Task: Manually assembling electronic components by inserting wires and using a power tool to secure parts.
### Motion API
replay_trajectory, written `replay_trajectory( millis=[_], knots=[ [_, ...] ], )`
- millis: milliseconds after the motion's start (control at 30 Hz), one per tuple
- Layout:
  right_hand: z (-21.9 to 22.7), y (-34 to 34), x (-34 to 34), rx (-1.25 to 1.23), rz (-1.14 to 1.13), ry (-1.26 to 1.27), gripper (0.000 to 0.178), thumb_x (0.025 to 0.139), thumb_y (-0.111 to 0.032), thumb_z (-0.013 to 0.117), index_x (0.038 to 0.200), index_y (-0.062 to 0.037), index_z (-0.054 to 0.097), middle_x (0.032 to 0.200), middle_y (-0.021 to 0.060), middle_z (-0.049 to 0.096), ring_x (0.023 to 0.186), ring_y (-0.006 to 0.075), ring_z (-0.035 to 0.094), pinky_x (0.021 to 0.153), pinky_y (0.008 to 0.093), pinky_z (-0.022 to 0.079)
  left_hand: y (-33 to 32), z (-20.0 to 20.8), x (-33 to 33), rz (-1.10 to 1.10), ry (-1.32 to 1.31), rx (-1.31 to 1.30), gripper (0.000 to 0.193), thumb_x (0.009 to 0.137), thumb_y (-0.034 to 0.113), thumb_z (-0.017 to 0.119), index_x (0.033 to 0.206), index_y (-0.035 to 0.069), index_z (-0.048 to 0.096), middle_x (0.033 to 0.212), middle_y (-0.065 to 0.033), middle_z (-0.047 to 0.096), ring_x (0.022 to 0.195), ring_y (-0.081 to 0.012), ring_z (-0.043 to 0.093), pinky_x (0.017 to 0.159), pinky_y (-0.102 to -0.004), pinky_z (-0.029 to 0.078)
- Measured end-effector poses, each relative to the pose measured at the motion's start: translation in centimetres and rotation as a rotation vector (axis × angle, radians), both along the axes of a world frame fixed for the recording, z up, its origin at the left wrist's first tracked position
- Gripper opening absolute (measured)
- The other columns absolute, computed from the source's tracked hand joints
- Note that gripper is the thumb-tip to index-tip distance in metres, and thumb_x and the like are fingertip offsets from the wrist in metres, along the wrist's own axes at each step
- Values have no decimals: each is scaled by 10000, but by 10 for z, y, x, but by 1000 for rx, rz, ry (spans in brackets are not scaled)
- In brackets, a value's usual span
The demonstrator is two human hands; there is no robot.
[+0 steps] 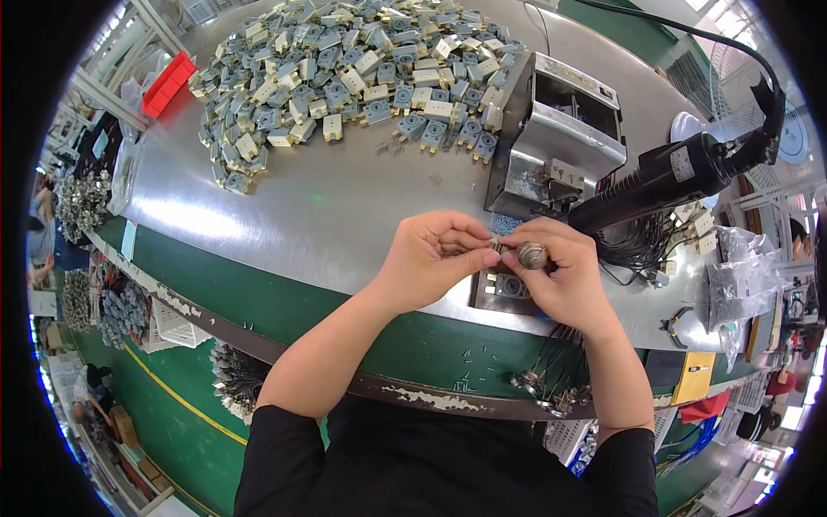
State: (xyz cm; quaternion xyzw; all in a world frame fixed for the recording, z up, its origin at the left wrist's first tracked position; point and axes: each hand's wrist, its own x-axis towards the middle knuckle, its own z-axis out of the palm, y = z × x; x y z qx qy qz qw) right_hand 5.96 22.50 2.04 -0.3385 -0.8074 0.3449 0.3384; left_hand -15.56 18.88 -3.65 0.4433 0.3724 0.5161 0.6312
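Both my hands meet over the near part of the bench. My left hand [438, 257] is closed, thumb and fingertips pinching what looks like a small coil spring [495, 246]. A round, stepped silver metal part [532, 255] is held in my right hand [562, 269], its fingertips almost touching those of the left. Just below them, a grey and white plastic housing with brass terminals [510, 286] sits in a dark metal fixture [487, 300]. Small bluish screws [504, 223] lie in a pile behind my fingertips.
A large heap of grey and white housings [345, 77] covers the far bench, with loose springs [392, 145] beside it. A metal box device [560, 129] and a black electric screwdriver [655, 181] stand at right. Round metal parts on black wires [551, 392] hang over the near edge.
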Motion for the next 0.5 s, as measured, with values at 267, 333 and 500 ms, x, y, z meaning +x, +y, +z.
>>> replay_trajectory(
  millis=[267,333,500],
  knots=[
    [5,-1,-9,-2,-220,-11,92,860,18,761,950,26,747,917,137,738,809,255,712,732,346,549,4,4,-6,263,478,482,185,957,-28,741,1137,-25,699,1002,-95,761,910,-128,717,822,-295,595],
    [-2,2,-9,24,-153,-77,86,863,0,757,943,27,741,899,145,726,798,277,708,727,354,547,4,11,-13,286,296,343,154,1002,25,694,1150,-19,695,960,-77,740,871,-127,686,770,-291,570],
    [-18,7,-17,33,-84,-312,126,856,-65,744,947,23,738,884,187,695,826,388,695,757,422,556,-43,89,-25,2,-460,253,300,1129,322,495,1032,56,595,821,-120,716,595,-260,653,572,-350,514]
  ],
)
